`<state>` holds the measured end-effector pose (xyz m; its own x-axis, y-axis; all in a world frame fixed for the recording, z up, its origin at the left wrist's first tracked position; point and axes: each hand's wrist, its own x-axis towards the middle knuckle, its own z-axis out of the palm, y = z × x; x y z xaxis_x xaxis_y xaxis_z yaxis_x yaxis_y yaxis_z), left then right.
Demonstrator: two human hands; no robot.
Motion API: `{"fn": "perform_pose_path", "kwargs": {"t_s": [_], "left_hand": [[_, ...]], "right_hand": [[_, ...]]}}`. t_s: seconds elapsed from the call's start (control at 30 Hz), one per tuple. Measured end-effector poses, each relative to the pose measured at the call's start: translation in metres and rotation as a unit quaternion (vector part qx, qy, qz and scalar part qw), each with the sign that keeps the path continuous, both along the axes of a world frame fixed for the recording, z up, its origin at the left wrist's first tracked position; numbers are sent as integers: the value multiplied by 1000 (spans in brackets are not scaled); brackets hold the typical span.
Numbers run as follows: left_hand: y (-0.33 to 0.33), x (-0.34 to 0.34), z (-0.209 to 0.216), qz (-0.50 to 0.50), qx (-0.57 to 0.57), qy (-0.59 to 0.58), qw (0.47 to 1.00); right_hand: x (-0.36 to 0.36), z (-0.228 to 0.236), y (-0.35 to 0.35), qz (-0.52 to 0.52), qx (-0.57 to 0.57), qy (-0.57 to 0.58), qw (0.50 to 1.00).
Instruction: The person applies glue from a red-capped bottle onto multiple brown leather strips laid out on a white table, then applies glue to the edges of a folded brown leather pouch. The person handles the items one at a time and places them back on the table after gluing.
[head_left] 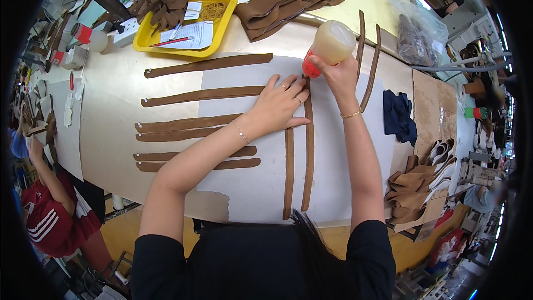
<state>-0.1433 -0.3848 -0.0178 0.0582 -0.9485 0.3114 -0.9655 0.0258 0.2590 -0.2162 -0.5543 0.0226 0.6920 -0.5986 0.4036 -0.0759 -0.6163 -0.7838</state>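
Note:
My right hand [338,75] grips a squeeze bottle [336,41] of pale yellowish liquid. The bottle is tipped, its red cap end pointing down at the top end of a long brown strip [309,161]. Flat beside that end lies my left hand [277,103], fingers spread, its thumb reaching across the strip. Left of it runs a second lengthwise brown strip [289,172], its upper end near my left palm. Several brown strips [205,65] with small white marks at their left ends lie crosswise to the left, some partly under my left forearm.
A yellow tray [227,25] holds brown pieces, paper, a red pen and rubber bands. Folded brown bands [288,5] lie behind. Two thin strips [371,69], dark blue cloth [398,116] and a brown stack [416,189] are on the right. Another person [55,205] works at far left.

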Motion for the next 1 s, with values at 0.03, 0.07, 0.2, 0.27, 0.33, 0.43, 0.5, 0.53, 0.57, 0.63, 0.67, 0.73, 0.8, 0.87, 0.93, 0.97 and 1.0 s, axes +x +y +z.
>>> {"fn": "perform_pose_path", "kwargs": {"t_s": [0.03,0.07,0.2,0.27,0.33,0.43,0.5,0.53,0.57,0.63,0.67,0.73,0.8,0.87,0.93,0.97,1.0], "left_hand": [[-1,1,1,-1,1,1,1000],[-1,1,2,-2,1,3,1000],[-2,1,1,-4,-5,6,1000],[-2,1,1,-1,-4,7,1000],[-2,1,2,0,-4,7,1000],[-3,2,2,0,-4,4,1000],[-3,2,2,-1,-4,3,1000],[-3,2,1,2,-7,2,1000],[-2,1,1,5,-10,1,1000],[-2,1,-1,7,-14,-4,1000],[-2,1,-2,7,-15,-7,1000],[-2,1,-2,9,-15,-12,1000],[-2,2,-2,12,-13,-14,1000],[-2,3,-2,13,-20,-15,1000],[-2,5,-3,11,-19,-17,1000],[-3,6,-3,9,-14,-19,1000],[-2,7,-3,6,-10,-20,1000]], "right_hand": [[1,0,0,1,-3,3,1000],[2,-1,1,1,-7,5,1000],[5,-2,2,18,-3,-6,1000],[6,3,5,27,-1,11,1000],[5,6,7,30,-12,25,999],[0,6,3,27,-43,39,998],[-6,2,-5,26,-53,46,997],[-9,2,-6,15,-30,34,999],[-12,3,-7,3,-6,23,1000],[-14,1,-8,-15,33,-13,999],[-14,-2,-10,-21,50,-37,998],[-13,-8,-11,-23,61,-56,996],[-10,-11,-8,-15,51,-45,998],[-8,-12,-5,-16,45,-45,998],[-6,-12,-4,-20,47,-40,998],[-5,-11,-3,-23,51,-35,998],[-5,-11,-3,-27,55,-30,998]]}}
